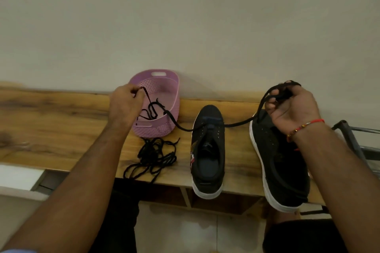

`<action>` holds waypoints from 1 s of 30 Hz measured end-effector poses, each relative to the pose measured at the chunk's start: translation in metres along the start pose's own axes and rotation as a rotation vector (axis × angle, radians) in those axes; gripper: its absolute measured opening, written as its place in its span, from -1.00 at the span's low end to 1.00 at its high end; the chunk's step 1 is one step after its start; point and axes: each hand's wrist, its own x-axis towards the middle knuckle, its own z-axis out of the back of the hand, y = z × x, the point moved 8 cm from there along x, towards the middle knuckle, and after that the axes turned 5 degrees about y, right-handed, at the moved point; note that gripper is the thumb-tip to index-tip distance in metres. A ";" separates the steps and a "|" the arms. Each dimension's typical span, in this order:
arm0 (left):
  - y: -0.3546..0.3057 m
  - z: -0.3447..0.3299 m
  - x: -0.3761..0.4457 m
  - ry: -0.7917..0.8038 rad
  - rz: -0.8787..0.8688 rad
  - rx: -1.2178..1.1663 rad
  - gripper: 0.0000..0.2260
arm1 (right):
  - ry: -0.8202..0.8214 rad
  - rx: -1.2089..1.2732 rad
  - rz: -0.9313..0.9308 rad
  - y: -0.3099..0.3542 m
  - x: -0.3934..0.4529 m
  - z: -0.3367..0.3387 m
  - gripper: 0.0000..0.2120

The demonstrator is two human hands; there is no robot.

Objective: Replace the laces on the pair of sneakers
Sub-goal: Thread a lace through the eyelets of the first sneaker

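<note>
On the wooden bench (61,121) we note two black sneakers (207,150), unlaced, beside a pink basket (174,96). Our right hand (292,107) grips a bunched black lace (205,127); our left hand (125,102) pinches its end above the basket. Old laces (154,156) lie nearby.

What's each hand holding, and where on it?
Both hold one black lace: left hand pinches its end over the pink basket; right hand grips bunched loops.
</note>
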 end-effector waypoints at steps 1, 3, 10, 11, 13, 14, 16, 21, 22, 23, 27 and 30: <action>0.000 -0.007 -0.002 0.069 -0.001 0.110 -0.70 | 0.009 -0.031 -0.009 -0.003 -0.001 -0.003 -0.75; -0.009 -0.018 -0.008 0.136 -0.036 0.267 -0.64 | 0.033 -0.114 -0.018 -0.006 -0.005 -0.008 -0.77; -0.083 -0.077 -0.062 0.530 -0.264 -0.015 -0.68 | 0.199 -0.486 -0.026 -0.032 -0.023 -0.034 -0.66; -0.079 -0.095 -0.075 0.704 -0.194 -0.001 -0.61 | 0.231 -0.626 -0.023 -0.039 -0.025 -0.036 -0.66; -0.072 -0.117 -0.101 0.950 -0.129 0.039 -0.48 | 0.357 -1.010 0.012 -0.055 -0.032 -0.044 -0.68; -0.074 -0.123 -0.109 0.992 -0.169 0.056 -0.45 | 0.449 -1.184 0.026 -0.066 -0.036 -0.048 -0.69; -0.082 -0.128 -0.116 0.959 -0.304 0.098 -0.48 | 0.613 -1.395 0.009 -0.089 -0.045 -0.050 -0.68; -0.087 -0.124 -0.128 0.890 -0.304 0.163 -0.59 | 0.739 -1.545 0.013 -0.108 -0.059 -0.046 -0.72; -0.088 -0.124 -0.133 0.904 -0.310 0.174 -0.60 | 0.752 -1.556 0.014 -0.107 -0.060 -0.044 -0.73; -0.089 -0.126 -0.139 0.924 -0.308 0.170 -0.62 | 0.762 -1.564 0.013 -0.105 -0.061 -0.042 -0.73; -0.087 -0.124 -0.149 0.937 -0.287 0.170 -0.70 | 0.779 -1.526 -0.084 -0.100 -0.062 -0.025 -0.74; -0.079 -0.113 -0.132 0.805 -0.361 0.384 -0.48 | 0.779 -1.439 -0.135 -0.094 -0.063 -0.017 -0.75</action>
